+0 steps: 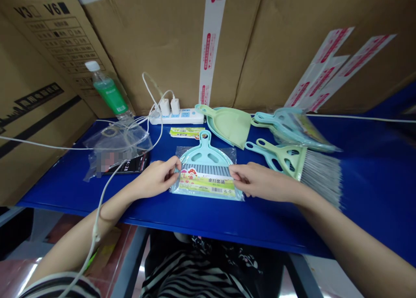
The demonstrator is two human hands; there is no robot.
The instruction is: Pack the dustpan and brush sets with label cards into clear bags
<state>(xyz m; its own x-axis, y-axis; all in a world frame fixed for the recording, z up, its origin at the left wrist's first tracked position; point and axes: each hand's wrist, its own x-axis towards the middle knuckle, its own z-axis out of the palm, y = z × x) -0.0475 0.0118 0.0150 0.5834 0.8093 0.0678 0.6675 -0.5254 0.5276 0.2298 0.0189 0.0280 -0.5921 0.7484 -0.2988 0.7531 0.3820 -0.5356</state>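
- A glossy blue table top [191, 222] runs across the view, with corrugated cardboard boxes [156, 42] stacked behind it and to the left.
- A dustpan-and-brush set [206, 181] lies flat on the table in a clear, shiny plastic bag, directly in front of the person. It has a pale blue dustpan with a rounded, holed handle, and that handle points away from the person, toward a white power strip [177, 117]; the long axis runs front to back.
- The left hand [155, 177] is at the bag's left edge, fingers together and curled, tips touching the plastic.
- The right hand [260, 182] is at the right edge, fingers together and extended, tips on the bag (clamped or merely resting, I cannot tell).
- Near the right hand lies a green-and-blue plastic brush [286, 161] with grey bristles.
- Farther back sits a green plastic dustpan [229, 124].
- A crumpled clear plastic bag [118, 144] lies left of the left hand.
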